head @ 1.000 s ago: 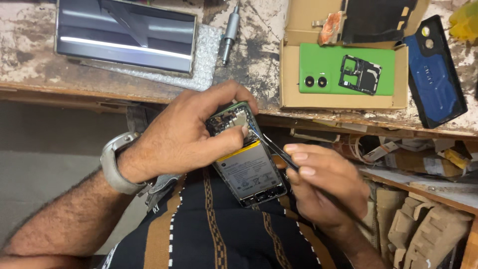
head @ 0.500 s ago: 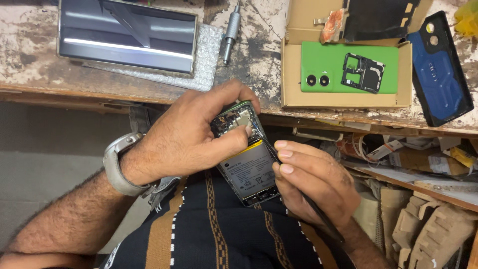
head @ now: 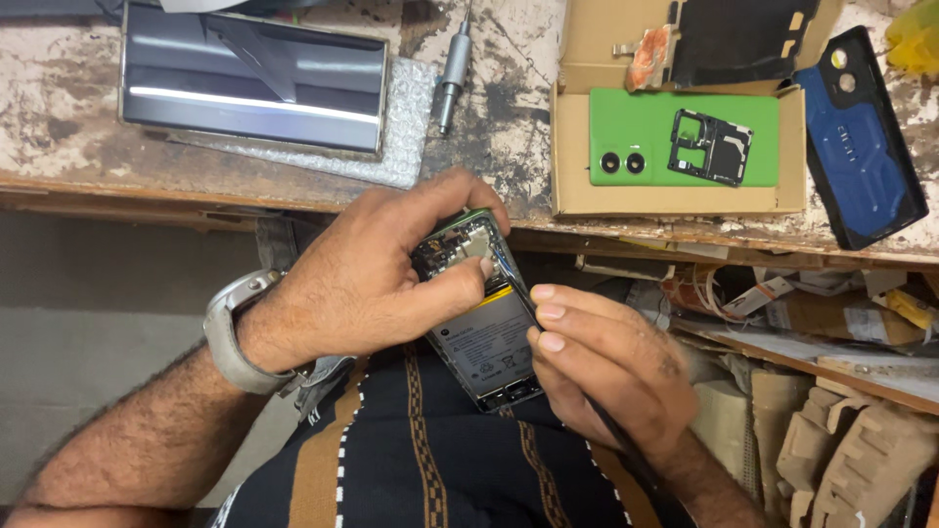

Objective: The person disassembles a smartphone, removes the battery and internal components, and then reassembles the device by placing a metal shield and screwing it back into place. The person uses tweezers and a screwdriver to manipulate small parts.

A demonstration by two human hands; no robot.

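Observation:
An opened phone (head: 481,323), back cover off with battery and circuit board exposed, is held over my lap below the workbench edge. My left hand (head: 377,284) grips its upper end, thumb pressing on the board area; a grey watch sits on that wrist. My right hand (head: 602,367) holds a thin dark tool (head: 516,284) like a pen, its tip at the phone's right edge near the board. The tool's tail pokes out past my right wrist.
On the worn workbench (head: 489,127) lie a dark device with a glossy screen (head: 254,83) on bubble wrap, a metal screwdriver (head: 452,73), a cardboard box (head: 577,137) holding a green back cover (head: 685,152) and a black frame part, and a blue phone case (head: 861,137). A cluttered shelf is at right.
My right hand has shifted up and left along the phone, bringing the tool tip closer to the board. The left hand keeps its grip.

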